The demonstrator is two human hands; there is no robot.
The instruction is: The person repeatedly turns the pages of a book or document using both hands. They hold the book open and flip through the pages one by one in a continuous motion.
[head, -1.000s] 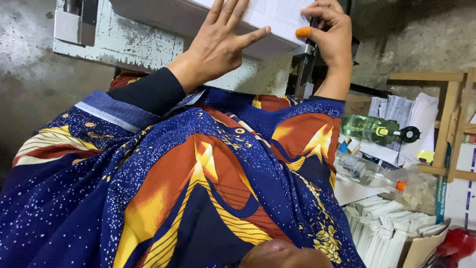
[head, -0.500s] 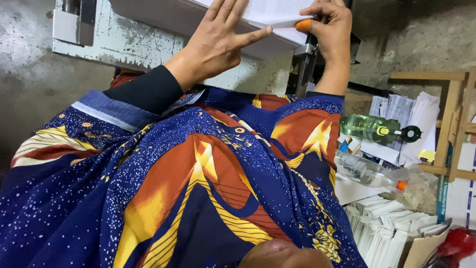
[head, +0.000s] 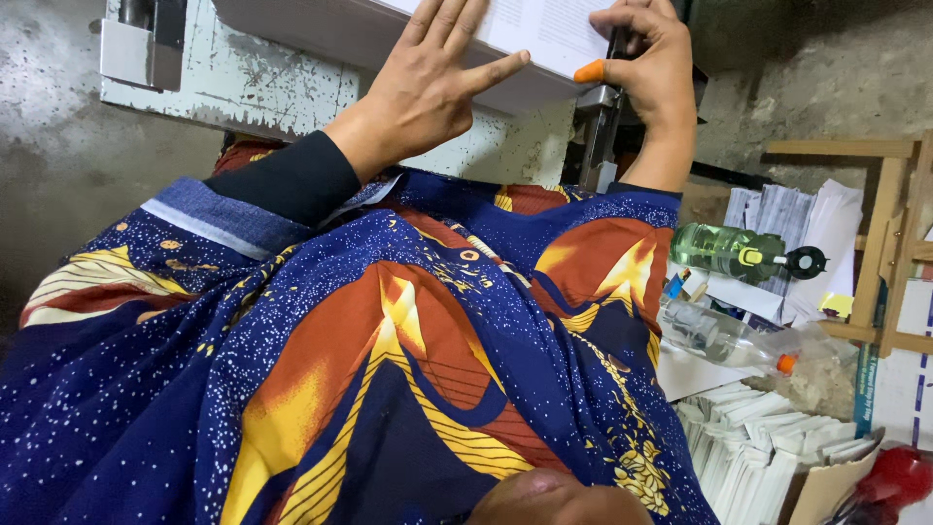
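A thick stack of white printed paper (head: 544, 29) lies on a worn white machine table (head: 272, 87) at the top of the view. My left hand (head: 432, 83) rests flat on the stack's near edge with fingers spread. My right hand (head: 651, 68) grips the stack's right corner beside a dark metal post (head: 598, 136); an orange rubber tip (head: 590, 70) covers its thumb. My blue, orange and yellow patterned dress fills the lower view.
To the right lie a green bottle (head: 734, 251), a clear bottle with an orange cap (head: 724, 335), loose sheets, and a box of stacked white booklets (head: 768, 452). A wooden frame (head: 889, 243) stands at the far right. Grey concrete floor shows on the left.
My right hand has shifted slightly along the stack's corner, and the view has tilted a little. My left hand stays flat on the paper.
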